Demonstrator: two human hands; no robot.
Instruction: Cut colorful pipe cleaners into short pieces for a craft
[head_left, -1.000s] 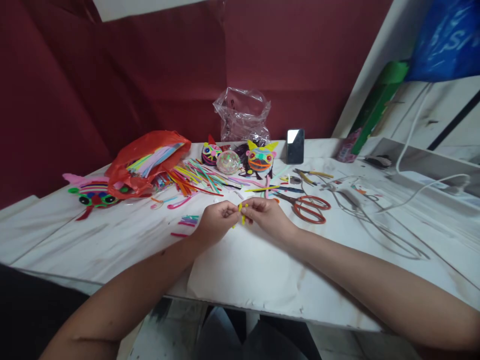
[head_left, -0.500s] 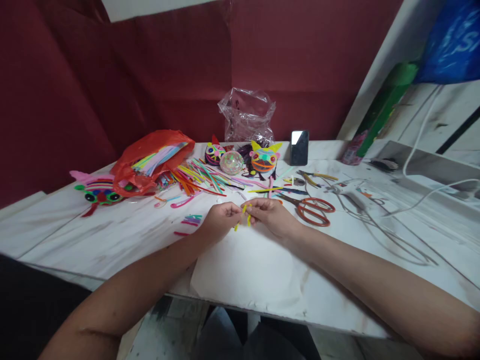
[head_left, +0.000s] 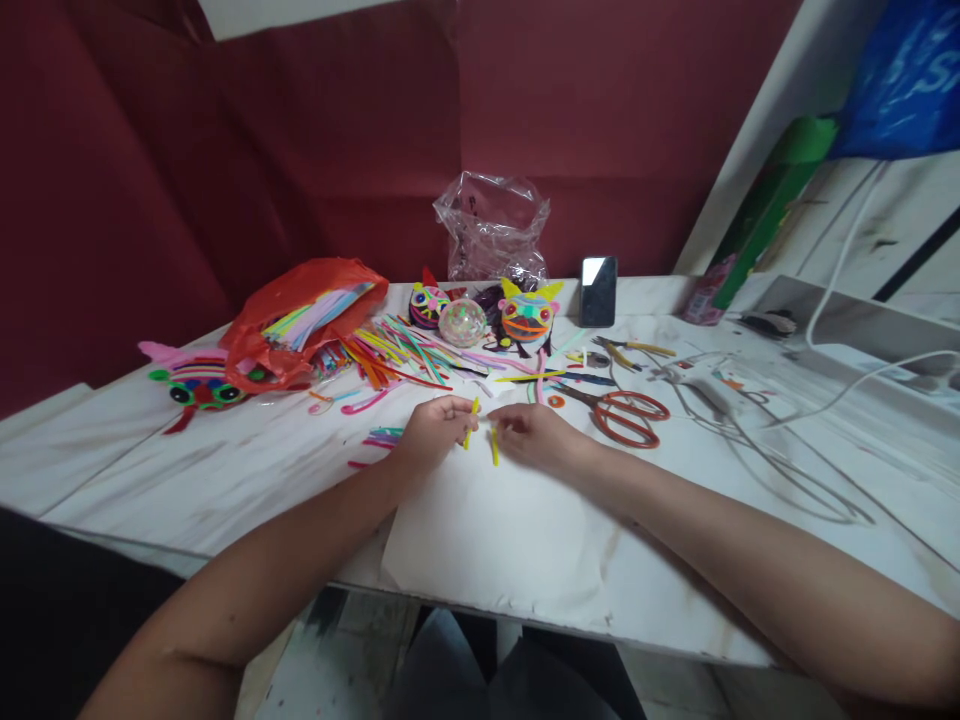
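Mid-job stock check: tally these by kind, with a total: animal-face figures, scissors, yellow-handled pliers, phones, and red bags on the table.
Animal-face figures: 3 (pink-eared one, red-eared one, yellow-horned one)
Scissors: 1
Yellow-handled pliers: 1
Phone: 1
Red bag: 1
Total: 7
Not counted: the yellow strips at the fingers, partly hidden.

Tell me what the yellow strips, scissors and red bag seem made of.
Yellow strips: matte, perhaps pipe cleaner; fuzz too small to confirm. Scissors: dark blades, likely metal; smooth orange handles, possibly plastic. Red bag: thin, creased, slightly shiny, so probably plastic.
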